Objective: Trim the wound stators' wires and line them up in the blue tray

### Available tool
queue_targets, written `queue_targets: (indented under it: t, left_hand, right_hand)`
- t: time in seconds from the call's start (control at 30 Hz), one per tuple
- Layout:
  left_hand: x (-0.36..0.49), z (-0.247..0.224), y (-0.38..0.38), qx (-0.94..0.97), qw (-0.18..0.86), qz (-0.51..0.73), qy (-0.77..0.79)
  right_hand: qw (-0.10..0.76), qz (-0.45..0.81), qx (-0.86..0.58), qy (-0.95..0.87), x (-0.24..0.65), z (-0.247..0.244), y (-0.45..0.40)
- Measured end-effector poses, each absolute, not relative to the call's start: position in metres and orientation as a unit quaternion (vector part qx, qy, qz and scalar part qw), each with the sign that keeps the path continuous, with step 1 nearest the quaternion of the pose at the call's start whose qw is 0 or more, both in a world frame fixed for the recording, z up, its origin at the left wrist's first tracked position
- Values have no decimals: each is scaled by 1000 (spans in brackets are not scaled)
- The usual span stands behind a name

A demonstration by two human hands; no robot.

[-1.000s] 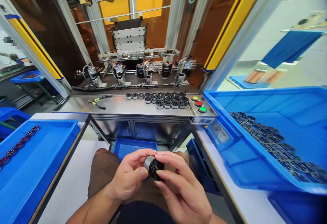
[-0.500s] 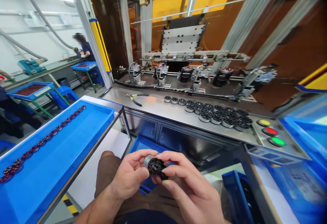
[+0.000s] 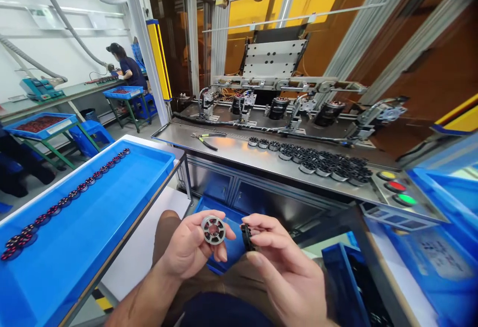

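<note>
My left hand is closed round a grey metal stator core, a short ring with slots and inward teeth, its open face toward me. A short gap to its right, my right hand pinches a black slotted plastic ring between thumb and fingertips, seen nearly edge-on. Both parts are held over my lap, apart from each other. On the steel counter ahead stand several similar stator cores with black plastic tops in close rows.
Cutting pliers lie on the counter's left. Behind it stands a winding machine. A blue tray at left holds a line of red-and-black rings. Push buttons sit at right, above a blue bin. A person works farther back.
The black plastic ring has come away from the grey stator core and moved right with my right hand. My left hand has turned the core's open face toward me.
</note>
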State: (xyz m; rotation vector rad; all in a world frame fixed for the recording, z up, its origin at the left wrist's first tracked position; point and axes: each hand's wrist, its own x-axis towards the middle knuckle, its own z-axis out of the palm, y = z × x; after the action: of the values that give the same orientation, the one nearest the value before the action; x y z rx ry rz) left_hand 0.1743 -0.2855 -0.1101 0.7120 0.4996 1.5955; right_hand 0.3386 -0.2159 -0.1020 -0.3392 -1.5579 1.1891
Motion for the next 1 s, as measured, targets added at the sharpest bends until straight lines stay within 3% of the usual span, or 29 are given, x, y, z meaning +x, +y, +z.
queue_targets:
  t: [1.0]
  left_hand:
    - [173, -109, -286, 305, 627, 672, 250]
  right_hand:
    - [536, 509, -138, -660, 334, -108, -215]
